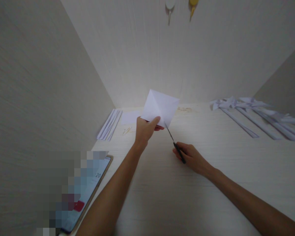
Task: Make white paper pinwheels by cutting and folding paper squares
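A white square sheet of paper (159, 108) with a diagonal crease is raised above the table in the middle of the head view. My left hand (147, 129) grips its lower left edge, thumb on top and fingers beneath. My right hand (190, 157) is closed around the black handle of a pair of scissors (179, 152). The thin blades point up and left and meet the paper's lower edge near the end of the crease. How far the blades are parted cannot be made out.
Several white paper sticks (110, 124) lie at the left beside a flat piece of paper (130, 117). Several paper pinwheels (229, 103) on sticks lie at the right. A phone (88, 193) rests at the lower left. Two hooks (170, 5) are on the back wall (147, 59).
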{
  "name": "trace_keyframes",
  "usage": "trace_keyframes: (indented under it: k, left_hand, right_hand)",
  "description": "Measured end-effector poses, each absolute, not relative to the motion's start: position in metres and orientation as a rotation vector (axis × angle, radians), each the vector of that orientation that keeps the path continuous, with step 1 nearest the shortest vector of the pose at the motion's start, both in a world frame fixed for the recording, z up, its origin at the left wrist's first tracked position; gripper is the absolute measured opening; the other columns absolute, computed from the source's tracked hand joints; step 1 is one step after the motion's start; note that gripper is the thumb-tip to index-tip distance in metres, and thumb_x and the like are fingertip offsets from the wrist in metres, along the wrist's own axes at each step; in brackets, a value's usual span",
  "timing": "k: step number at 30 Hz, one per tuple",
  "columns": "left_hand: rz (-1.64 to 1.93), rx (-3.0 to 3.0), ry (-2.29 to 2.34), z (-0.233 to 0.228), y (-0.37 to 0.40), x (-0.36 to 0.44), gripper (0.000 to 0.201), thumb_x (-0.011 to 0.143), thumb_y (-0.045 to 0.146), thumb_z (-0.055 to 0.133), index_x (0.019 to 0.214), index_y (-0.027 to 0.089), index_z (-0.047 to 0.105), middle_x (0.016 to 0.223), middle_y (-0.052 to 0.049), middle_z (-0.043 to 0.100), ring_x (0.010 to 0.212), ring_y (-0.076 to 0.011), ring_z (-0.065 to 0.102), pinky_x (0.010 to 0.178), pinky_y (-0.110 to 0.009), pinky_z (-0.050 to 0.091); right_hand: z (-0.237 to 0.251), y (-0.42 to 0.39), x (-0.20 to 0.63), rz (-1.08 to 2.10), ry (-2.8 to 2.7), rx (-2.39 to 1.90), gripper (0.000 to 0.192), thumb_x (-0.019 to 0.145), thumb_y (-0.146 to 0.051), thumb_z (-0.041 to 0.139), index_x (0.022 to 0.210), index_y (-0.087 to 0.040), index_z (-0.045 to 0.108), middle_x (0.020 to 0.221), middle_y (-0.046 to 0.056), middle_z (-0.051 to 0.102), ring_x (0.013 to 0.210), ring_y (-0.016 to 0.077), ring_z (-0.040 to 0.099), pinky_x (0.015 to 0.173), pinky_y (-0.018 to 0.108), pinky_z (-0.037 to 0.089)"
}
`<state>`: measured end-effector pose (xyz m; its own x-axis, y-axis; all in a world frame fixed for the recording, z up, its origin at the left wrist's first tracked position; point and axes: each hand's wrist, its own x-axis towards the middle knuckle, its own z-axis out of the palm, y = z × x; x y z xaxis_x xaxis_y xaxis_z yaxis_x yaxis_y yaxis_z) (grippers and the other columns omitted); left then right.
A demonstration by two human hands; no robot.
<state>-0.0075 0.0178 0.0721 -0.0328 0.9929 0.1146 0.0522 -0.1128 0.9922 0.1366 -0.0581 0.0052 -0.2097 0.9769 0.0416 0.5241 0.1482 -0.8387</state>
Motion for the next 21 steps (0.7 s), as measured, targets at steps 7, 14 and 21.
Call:
trace_keyframes:
  k: [7,14,21]
  left_hand:
    - [1.288,1.323,1.226,0.0733,0.0176,-0.0073,0.013,0.059,0.021,0.061,0.058,0.008,0.059,0.044,-0.003,0.059,0.040,-0.0150,0.058,0.038,-0.020,0.047]
    - [1.277,1.329,1.233,0.0738,0.0175,-0.0078,0.015,0.059,0.022,0.061,0.057,0.008,0.058,0.044,-0.003,0.059,0.041,-0.0156,0.059,0.039,-0.021,0.047]
    - [1.263,1.329,1.251,0.0726,0.0190,-0.0092,0.015,0.059,0.022,0.062,0.057,0.008,0.059,0.046,-0.004,0.060,0.042,-0.0154,0.059,0.040,-0.021,0.047]
  right_hand:
    - [0.0070,-0.0577,0.1354,0.922,-1.835,-1.447,0.030,0.078,-0.039,0.038,0.056,-0.019,0.034,0.050,-0.004,0.037,0.047,0.0088,0.033,0.045,0.022,0.025]
    - [0.0041,-0.0569,0.1364,0.905,-1.848,-1.449,0.030,0.079,-0.039,0.038,0.057,-0.019,0.035,0.049,-0.004,0.037,0.046,0.0085,0.033,0.044,0.022,0.024]
    - [0.0051,-0.0564,0.1370,0.899,-1.848,-1.452,0.030,0.078,-0.038,0.039,0.056,-0.019,0.035,0.049,-0.004,0.038,0.047,0.0085,0.033,0.045,0.022,0.025]
